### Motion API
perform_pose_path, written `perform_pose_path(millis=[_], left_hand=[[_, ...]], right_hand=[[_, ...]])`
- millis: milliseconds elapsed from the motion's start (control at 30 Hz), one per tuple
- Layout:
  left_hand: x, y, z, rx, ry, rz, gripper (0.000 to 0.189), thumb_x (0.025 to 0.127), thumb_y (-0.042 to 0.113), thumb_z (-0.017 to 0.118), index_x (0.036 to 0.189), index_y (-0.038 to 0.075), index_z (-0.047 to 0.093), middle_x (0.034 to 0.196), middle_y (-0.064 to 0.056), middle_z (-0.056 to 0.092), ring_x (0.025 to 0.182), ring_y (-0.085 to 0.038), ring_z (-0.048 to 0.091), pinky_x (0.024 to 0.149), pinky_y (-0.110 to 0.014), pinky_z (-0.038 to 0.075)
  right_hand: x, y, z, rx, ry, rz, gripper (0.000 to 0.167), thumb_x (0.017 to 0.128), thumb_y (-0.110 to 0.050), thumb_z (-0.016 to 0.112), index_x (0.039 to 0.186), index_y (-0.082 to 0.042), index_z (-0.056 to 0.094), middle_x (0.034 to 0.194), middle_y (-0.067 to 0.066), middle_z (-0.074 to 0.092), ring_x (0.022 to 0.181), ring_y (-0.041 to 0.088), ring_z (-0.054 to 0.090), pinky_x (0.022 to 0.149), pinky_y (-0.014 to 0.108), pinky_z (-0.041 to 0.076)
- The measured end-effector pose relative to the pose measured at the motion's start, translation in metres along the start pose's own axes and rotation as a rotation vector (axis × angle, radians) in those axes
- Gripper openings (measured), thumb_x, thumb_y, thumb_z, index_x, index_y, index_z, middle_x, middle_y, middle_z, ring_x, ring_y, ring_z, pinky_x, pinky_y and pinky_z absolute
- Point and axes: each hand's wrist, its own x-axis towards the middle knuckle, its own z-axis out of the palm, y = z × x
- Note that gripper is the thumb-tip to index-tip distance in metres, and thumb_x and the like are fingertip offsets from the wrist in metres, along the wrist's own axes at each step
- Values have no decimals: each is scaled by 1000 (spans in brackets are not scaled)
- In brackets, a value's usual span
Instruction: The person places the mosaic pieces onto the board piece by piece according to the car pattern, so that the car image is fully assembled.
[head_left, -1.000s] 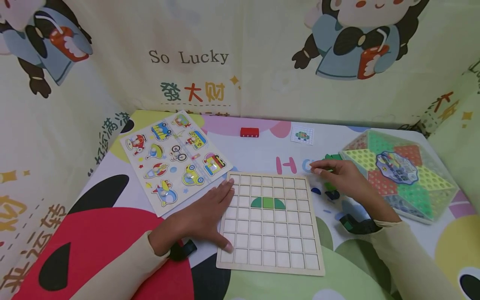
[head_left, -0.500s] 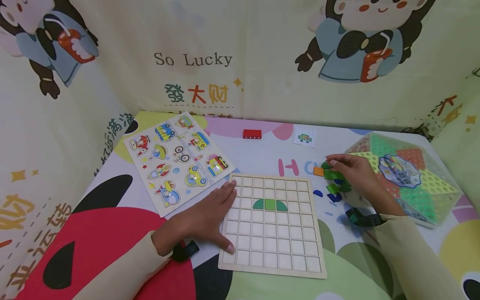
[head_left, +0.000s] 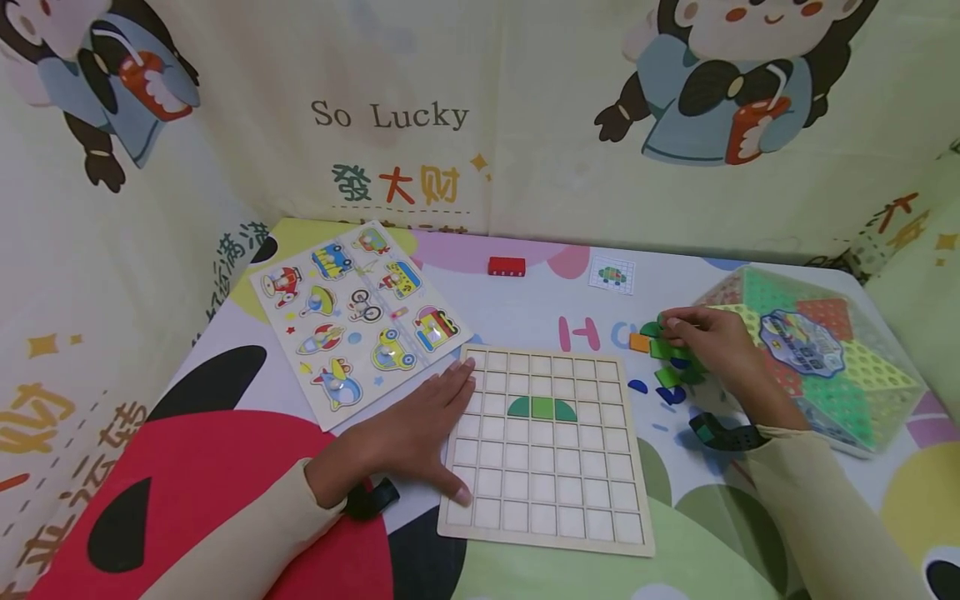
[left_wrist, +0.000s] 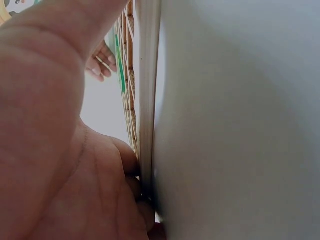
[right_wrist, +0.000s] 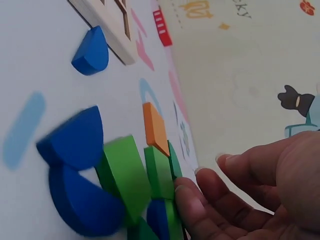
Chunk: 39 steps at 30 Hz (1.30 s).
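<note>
A wooden grid board [head_left: 546, 543] lies on the table, with a green square [head_left: 542, 407] between two dark green quarter-round pieces [head_left: 565, 410] in its cells. My left hand [head_left: 408, 433] rests along the board's left edge, thumb and fingers spread. To the right of the board, my right hand [head_left: 708, 342] is over a cluster of loose blocks, its fingers loosely bent. The right wrist view shows its thumb and fingers apart, fingertips at the green blocks [right_wrist: 159, 172]. An orange block [right_wrist: 156, 129] and several blue rounded blocks [right_wrist: 90, 55] lie about; the hand hides part of the cluster.
A puzzle board with vehicle pictures [head_left: 352, 337] lies at the left. Behind are a red block [head_left: 506, 267] and a small card showing a coloured figure on a grid [head_left: 611, 274]. A clear box of coloured pieces [head_left: 817, 392] stands at the right, close behind the right hand.
The right hand has shifted right, away from the board, uncovering the orange block and other loose blocks. The left hand stays on the board. The head view has shifted slightly.
</note>
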Motion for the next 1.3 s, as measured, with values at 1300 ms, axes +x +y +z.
perform_pose_path(millis=[1300], left_hand=[[1, -1, 0, 1, -5, -8, 130, 60, 65, 80, 156, 5, 15, 163, -8, 2, 148, -24, -2, 116, -44, 12]], right_hand=[[13, -11, 30, -347, 33, -155, 24, 95, -12, 64, 112, 4, 63, 104, 21, 51, 90, 34, 48, 70, 38, 45]])
